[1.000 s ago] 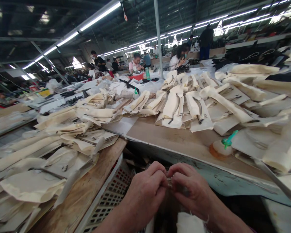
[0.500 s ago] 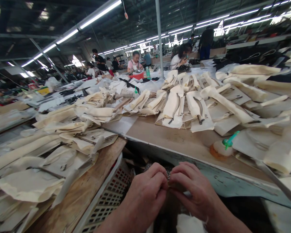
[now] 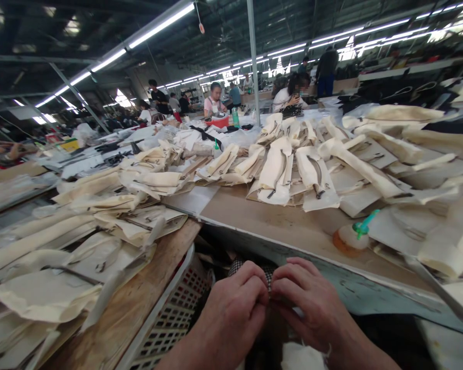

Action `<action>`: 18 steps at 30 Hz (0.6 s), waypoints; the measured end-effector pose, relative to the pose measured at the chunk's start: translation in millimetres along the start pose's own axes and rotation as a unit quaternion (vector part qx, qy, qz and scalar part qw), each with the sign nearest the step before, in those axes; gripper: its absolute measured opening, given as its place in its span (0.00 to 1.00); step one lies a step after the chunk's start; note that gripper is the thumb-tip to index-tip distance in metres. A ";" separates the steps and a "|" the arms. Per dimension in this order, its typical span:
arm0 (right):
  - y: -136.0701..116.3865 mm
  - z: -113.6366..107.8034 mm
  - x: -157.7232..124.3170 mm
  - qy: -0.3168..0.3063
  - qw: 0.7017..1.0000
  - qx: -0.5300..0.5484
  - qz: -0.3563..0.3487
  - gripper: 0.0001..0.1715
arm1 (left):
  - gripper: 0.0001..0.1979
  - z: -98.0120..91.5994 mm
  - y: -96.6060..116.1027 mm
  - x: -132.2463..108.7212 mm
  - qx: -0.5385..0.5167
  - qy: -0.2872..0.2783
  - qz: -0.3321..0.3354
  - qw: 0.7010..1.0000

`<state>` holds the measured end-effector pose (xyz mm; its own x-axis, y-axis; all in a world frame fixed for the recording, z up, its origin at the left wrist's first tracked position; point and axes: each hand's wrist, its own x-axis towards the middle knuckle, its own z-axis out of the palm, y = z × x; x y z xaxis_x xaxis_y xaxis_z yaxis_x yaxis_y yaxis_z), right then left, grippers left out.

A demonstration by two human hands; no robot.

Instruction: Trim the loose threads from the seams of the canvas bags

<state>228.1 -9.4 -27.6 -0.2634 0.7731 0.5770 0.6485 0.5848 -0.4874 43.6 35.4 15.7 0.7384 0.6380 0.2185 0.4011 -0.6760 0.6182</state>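
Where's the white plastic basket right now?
In the head view, the basket is low, left of centre, between the wooden table and your left hand.

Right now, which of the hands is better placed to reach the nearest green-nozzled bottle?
Probably the right hand: it is nearer the bottle, while the left hand is farther left.

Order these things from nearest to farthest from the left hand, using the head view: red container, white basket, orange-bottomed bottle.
1. White basket, left of the left hand.
2. Orange-bottomed bottle, on the table, right.
3. Red container, far back.
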 end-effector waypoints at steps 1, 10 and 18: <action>-0.8 0.9 -0.6 0.005 1.000 0.005 0.003 0.06 | 0.11 0.3 -0.3 0.0 0.001 0.000 0.000 1.000; -7.7 5.2 -1.2 0.025 0.998 0.028 0.042 0.10 | 0.11 2.3 -1.3 0.1 -0.002 0.004 -0.001 1.000; 7.6 18.4 -6.9 0.067 0.998 -0.008 -0.017 0.17 | 0.10 10.0 -9.8 -0.5 0.054 0.041 0.029 0.997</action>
<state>221.7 -5.7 -47.3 -0.1888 0.7127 0.6755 0.6519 0.6054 -0.4566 44.7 38.0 2.0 0.7175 0.6216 0.3143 0.4189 -0.7456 0.5182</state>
